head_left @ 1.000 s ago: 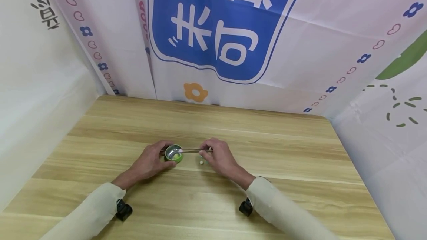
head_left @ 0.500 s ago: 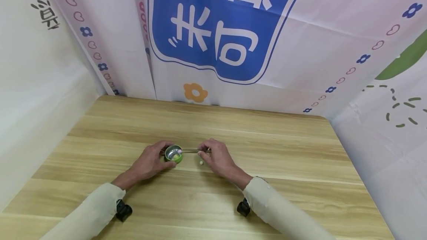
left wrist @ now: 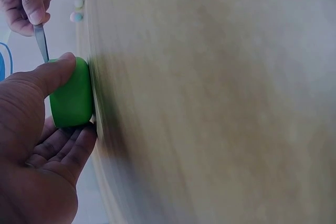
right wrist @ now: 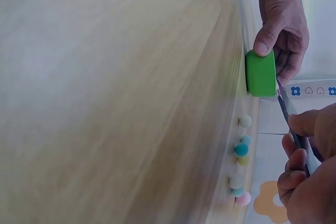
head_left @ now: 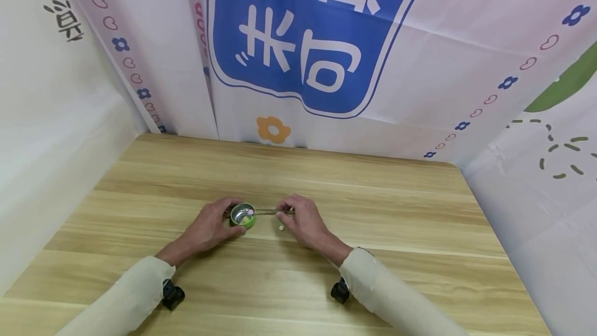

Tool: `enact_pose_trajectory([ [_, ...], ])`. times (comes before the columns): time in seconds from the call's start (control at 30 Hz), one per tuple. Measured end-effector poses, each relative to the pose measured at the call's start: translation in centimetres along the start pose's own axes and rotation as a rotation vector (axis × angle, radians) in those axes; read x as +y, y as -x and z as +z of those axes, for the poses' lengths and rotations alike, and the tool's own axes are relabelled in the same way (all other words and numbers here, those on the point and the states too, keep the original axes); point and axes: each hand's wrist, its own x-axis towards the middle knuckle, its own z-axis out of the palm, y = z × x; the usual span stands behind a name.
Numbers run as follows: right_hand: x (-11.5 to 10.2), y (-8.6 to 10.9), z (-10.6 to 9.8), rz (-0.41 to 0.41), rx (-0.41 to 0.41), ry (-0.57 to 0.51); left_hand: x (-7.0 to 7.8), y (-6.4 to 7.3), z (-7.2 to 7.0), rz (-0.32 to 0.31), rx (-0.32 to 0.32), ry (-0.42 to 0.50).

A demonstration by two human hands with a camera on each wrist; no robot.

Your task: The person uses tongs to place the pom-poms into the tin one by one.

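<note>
A small green bowl (head_left: 251, 223) with a shiny metal inside stands on the table. My left hand (head_left: 210, 228) grips it, thumb on the near side and fingers curled round the far side. A yellowish ball (head_left: 246, 219) lies in the bowl. From the right, my right hand (head_left: 305, 220) pinches metal tweezers (head_left: 267, 212) between thumb and fingers. Their tips reach over the bowl's right rim, with a pale pink ball (head_left: 251, 212) at the tips. In the right wrist view, the tweezers (right wrist: 284, 104) slant toward the mouth of the green bowl (right wrist: 261, 74).
A whitish ball (head_left: 281, 228) lies on the wooden table (head_left: 298, 284) close to my right hand. Several coloured balls, among them a teal ball (right wrist: 241, 149) and a pink ball (right wrist: 243, 198), show in the right wrist view. Printed cloth walls (head_left: 396, 92) enclose the table's back and sides.
My right hand has shifted slightly left, taking the tweezers and the pink ball a little farther over the bowl. My left hand and the bowl have stayed put.
</note>
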Motion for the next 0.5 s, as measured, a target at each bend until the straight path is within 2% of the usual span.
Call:
enact_pose_trajectory([
  [0.5,-0.1,0.12,-0.04,0.029,-0.008,-0.006,0.0,-0.02,0.04,-0.011,-0.007,-0.003],
])
